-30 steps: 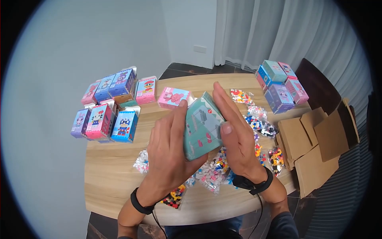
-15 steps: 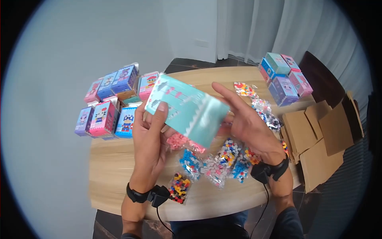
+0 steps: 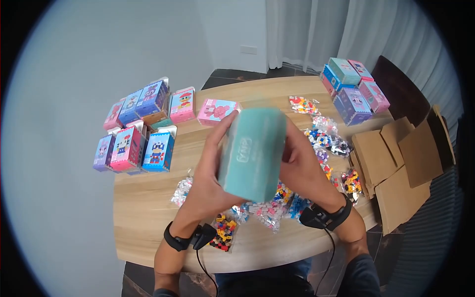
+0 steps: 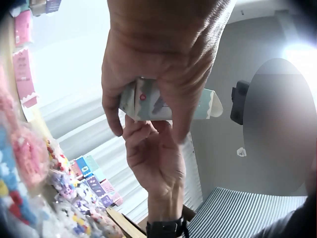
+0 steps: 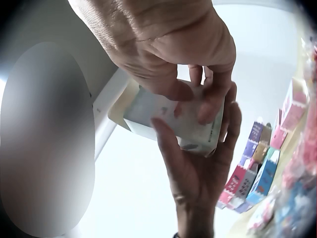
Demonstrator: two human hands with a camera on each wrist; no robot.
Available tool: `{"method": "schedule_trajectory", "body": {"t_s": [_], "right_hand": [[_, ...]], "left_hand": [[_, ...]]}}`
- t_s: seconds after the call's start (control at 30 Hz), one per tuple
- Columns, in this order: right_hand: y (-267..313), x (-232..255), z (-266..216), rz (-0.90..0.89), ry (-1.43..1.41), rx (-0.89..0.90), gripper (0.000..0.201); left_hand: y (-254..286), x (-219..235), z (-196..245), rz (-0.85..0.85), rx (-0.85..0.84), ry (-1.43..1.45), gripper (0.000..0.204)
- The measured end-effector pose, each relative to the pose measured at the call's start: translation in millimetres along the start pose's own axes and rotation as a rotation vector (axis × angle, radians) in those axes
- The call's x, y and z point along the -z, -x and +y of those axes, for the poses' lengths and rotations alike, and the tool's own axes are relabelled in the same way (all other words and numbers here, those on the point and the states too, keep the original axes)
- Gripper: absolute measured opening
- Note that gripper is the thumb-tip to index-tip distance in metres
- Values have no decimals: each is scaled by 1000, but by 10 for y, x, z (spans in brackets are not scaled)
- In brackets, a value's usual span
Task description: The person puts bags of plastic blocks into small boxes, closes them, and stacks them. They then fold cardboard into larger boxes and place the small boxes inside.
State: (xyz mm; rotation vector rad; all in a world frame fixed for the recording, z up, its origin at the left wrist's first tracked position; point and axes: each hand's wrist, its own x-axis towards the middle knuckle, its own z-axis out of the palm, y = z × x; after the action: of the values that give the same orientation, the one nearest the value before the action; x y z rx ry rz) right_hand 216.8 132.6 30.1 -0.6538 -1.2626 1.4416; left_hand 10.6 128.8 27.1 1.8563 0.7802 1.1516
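Note:
A small teal cardboard box [image 3: 255, 153], blurred in the head view, is held up over the table between both hands. My left hand [image 3: 210, 175] grips it from the left side, its thumb and fingers on opposite faces in the left wrist view. From the right, my right hand [image 3: 307, 168] holds the box with curled fingers and thumb against it, as the right wrist view shows. At one end of the box a pale flap [image 4: 216, 105] sticks out. Below the hands, bags of small coloured bricks [image 3: 269, 213] lie on the table, partly hidden.
Printed boxes [image 3: 129, 146] stand grouped at the left of the wooden table [image 3: 148, 218], and a pink box [image 3: 215, 111] lies behind the hands. Several more boxes [image 3: 351, 104] are stacked at the back right. An open brown carton [image 3: 401, 163] sits at the right edge.
The teal box has turned from its printed face to a plain side with a logo, now upright between the hands. The right hand, apart and spread half a second ago, has come onto the box.

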Motion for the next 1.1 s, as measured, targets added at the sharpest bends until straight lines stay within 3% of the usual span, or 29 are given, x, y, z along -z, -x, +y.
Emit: {"method": "schedule_trajectory", "body": {"t_s": [0.03,0.07,0.1,0.13,0.23,0.27,0.37,0.43,0.47,0.53,0.57,0.6,0.63,0.67,0.7,0.77,0.8,0.87,0.9,0.97,1.03,1.1], "right_hand": [[23,-17,-66,22,308,20,36],[40,-33,-124,47,615,43,43],[25,-35,-176,46,615,47,43],[-11,-19,-235,106,814,420,49],[-50,153,-275,55,1026,855,56],[-36,169,-296,-52,1080,874,55],[45,138,-413,-190,1132,795,57],[114,123,-476,-314,901,366,60],[80,187,-523,-484,959,269,56],[83,245,-479,-551,914,194,51],[85,250,-476,-583,894,161,49],[86,255,-473,-615,873,127,47],[97,245,-492,-503,926,59,45],[105,236,-510,-389,976,-10,44],[110,228,-530,-385,977,-11,44],[129,212,-548,-363,1049,19,44],[137,209,-527,-361,1049,10,44],[166,201,-460,-424,1116,111,46],[176,191,-458,-426,1108,88,46],[133,204,-506,-490,1031,-14,48],[116,280,-465,-467,1023,8,48],[93,337,-474,-394,921,110,49]], "left_hand": [[10,-13,-12,38,-3,-54,110],[10,90,-19,-26,185,141,100],[14,185,-31,-90,370,336,90],[38,241,-73,-99,333,399,78],[68,341,-88,-203,420,419,78],[71,350,-95,-239,450,425,78],[106,363,-144,-275,384,352,77],[109,467,-164,-484,474,212,80],[80,487,-190,-485,476,214,80],[21,499,-216,-699,599,222,84],[11,456,-172,-699,599,221,84],[4,376,-104,-499,525,307,86],[7,321,-56,-299,449,389,88],[54,297,-94,-142,344,119,99],[28,296,-52,-146,342,120,99],[-41,287,172,131,-350,-733,88],[-49,288,275,127,-346,-726,88],[-20,294,410,-179,-403,-811,65],[5,276,378,-186,-387,-796,65],[-1,251,282,-205,-281,-668,44],[-3,298,178,-202,-293,-624,55],[-3,314,62,-34,-226,-356,71]]}}
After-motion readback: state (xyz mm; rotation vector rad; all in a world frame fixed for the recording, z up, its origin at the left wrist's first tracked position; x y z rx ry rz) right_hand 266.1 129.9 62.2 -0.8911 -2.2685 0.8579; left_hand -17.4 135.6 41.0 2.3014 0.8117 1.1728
